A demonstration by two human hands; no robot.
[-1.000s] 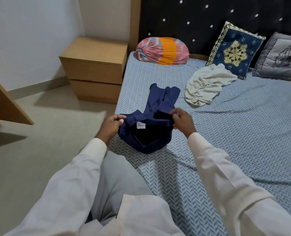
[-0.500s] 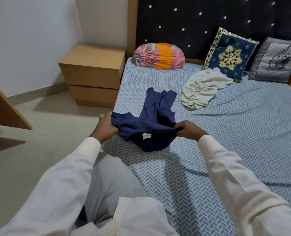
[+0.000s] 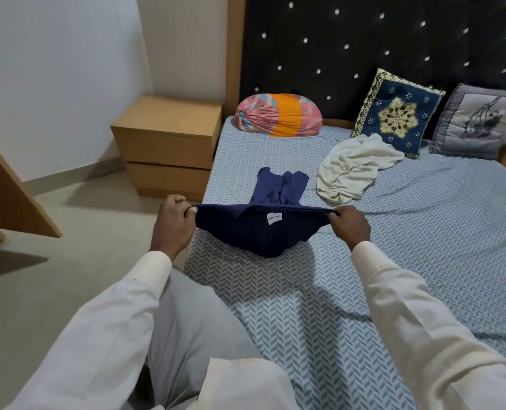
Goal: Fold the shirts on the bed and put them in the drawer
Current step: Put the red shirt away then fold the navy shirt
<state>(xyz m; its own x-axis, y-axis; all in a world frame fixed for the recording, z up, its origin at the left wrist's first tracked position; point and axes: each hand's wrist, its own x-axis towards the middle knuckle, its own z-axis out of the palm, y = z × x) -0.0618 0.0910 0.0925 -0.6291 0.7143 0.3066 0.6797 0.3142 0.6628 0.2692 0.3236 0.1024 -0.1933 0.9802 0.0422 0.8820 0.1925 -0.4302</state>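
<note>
Soft navy shirt (image 3: 260, 232) sags between left hand (image 3: 173, 223) and right hand (image 3: 350, 224); both pinch its stretched hem, fingers curled.

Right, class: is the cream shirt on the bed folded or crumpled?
Crumpled: the cream shirt lies in a loose, wrinkled heap on the bed, no straight edges.

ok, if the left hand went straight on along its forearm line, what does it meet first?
Likely the pink-and-orange bolster. The left hand, holding the navy shirt by its edge, points up and right across a corner of the bed, left of the shirt's far end. Depth is unclear, so it might pass above it.
</note>
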